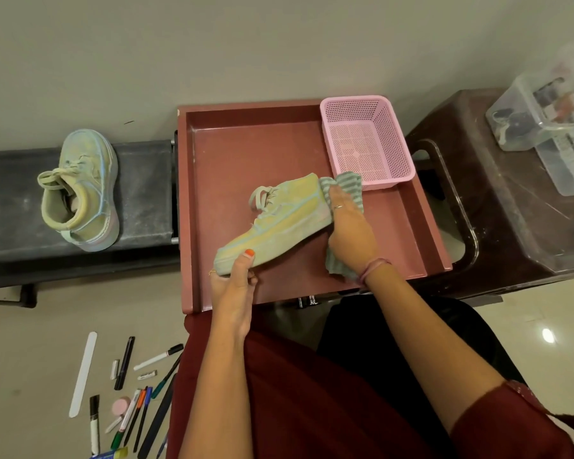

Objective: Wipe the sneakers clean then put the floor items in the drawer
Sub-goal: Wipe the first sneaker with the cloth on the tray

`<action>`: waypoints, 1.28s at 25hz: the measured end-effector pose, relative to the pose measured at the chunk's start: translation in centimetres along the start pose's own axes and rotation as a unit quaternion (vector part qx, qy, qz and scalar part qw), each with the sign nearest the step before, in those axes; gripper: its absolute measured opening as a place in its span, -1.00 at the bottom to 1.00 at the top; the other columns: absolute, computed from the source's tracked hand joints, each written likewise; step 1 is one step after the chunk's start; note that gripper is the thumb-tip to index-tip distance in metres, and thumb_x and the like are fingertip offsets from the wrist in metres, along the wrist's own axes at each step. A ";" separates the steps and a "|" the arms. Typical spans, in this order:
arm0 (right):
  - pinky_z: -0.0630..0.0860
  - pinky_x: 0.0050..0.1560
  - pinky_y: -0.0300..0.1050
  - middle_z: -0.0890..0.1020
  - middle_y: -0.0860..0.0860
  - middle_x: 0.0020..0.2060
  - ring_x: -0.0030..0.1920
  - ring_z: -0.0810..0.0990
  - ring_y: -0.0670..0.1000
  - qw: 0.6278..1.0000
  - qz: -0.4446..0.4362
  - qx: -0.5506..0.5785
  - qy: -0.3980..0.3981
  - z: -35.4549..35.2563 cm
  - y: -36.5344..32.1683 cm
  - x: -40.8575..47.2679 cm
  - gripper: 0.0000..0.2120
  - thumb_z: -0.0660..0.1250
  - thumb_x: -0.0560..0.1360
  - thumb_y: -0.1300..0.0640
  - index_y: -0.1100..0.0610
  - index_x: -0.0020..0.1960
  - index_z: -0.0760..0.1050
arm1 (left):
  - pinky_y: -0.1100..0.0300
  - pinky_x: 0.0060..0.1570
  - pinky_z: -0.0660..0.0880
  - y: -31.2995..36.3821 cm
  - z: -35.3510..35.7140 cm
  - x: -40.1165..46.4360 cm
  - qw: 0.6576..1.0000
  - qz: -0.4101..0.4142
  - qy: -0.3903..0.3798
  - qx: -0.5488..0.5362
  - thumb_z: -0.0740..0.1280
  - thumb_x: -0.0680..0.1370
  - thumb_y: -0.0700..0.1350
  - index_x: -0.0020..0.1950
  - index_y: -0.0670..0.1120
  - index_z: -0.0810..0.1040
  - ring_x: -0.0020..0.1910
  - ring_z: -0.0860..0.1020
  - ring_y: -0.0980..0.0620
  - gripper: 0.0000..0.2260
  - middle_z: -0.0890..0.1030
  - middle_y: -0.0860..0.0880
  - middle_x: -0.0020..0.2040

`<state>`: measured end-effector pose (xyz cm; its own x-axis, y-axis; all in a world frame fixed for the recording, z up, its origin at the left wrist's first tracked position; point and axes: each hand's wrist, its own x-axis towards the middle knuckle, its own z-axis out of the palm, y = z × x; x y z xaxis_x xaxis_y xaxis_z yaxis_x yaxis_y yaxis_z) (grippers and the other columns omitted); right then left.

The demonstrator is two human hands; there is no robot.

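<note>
Above an open reddish-brown drawer (232, 154), a person holds a pale yellow-green sneaker (279, 223) on its side, sole facing them. The left hand (234, 283) grips the sneaker's nearer end, thumb on the upper and fingers curled underneath. The right hand (348, 226) presses a green striped cloth (342, 190) against the sneaker's far end, fingers bent around the cloth; more of the cloth hangs below the wrist. A pink mesh basket (395, 140) sits in the drawer's far right corner, just beside the cloth. To the left, the second sneaker (80, 190) stands upright on a dark low bench (146, 200), well apart from the drawer. On the floor at lower left lies a scatter of floor items: a white ruler-like strip (83, 372), a white marker (158, 356), several pens (140, 412), two small batteries (146, 375) and a round pink object (120, 406). To the right, a clear plastic box (544, 104) rests on a dark brown stool (497, 210).
</note>
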<state>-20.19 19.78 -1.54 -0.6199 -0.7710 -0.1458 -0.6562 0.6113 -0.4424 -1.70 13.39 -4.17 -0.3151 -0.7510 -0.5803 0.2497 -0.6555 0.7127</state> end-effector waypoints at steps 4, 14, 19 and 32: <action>0.09 0.50 -0.05 0.04 0.16 0.53 0.53 -0.02 0.17 0.985 -0.170 -0.030 -0.019 2.8 -5.7 -6.7 -0.34 -0.11 0.41 0.35 0.26 0.52 0.00 | 0.32 -0.35 0.51 0.1 -0.2 0.0 1.000 0.004 -0.015 0.008 0.48 0.37 -0.09 0.09 -0.15 0.55 -0.27 0.57 0.13 -0.66 0.66 -0.01 -0.14; 0.07 0.49 -0.05 0.14 0.09 0.51 0.50 0.13 0.10 0.994 -0.048 -0.083 -0.059 -1.6 -2.7 4.7 -0.40 0.09 0.52 0.36 0.12 0.53 0.07 | 0.37 -0.40 0.44 0.2 -0.2 -0.5 1.000 0.007 -0.008 0.013 0.52 0.23 -0.06 0.36 -0.28 0.35 -0.38 0.51 0.25 -0.23 0.58 -0.03 -0.06; 0.00 0.51 -0.01 0.17 0.16 0.50 0.51 0.07 0.20 0.964 -0.246 -0.098 -0.010 1.6 -5.7 -2.0 -0.39 -0.16 0.45 0.32 0.24 0.51 0.09 | 0.25 -0.22 0.53 0.5 -0.3 -0.6 1.000 0.013 -0.013 0.022 0.52 0.24 -0.04 0.34 -0.28 0.39 -0.16 0.62 0.11 -0.27 0.63 -0.15 0.04; 0.22 0.41 -0.12 -0.04 0.04 0.54 0.53 -0.11 0.08 0.987 -0.158 -0.021 0.035 3.6 -0.3 -6.6 -0.15 0.15 0.34 0.55 0.17 0.55 -0.03 | 0.32 -0.38 0.44 -0.3 -0.1 -1.0 0.999 0.015 0.027 0.012 0.33 0.57 -0.20 0.26 -0.09 0.22 -0.30 0.44 0.17 -0.64 0.49 -0.03 -0.10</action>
<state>-14.33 24.03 -3.59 -0.4082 -0.9112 0.0561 -0.8382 0.3497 -0.4185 -1.40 14.37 -3.84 -0.2576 -0.7744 -0.5778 0.2355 -0.6303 0.7398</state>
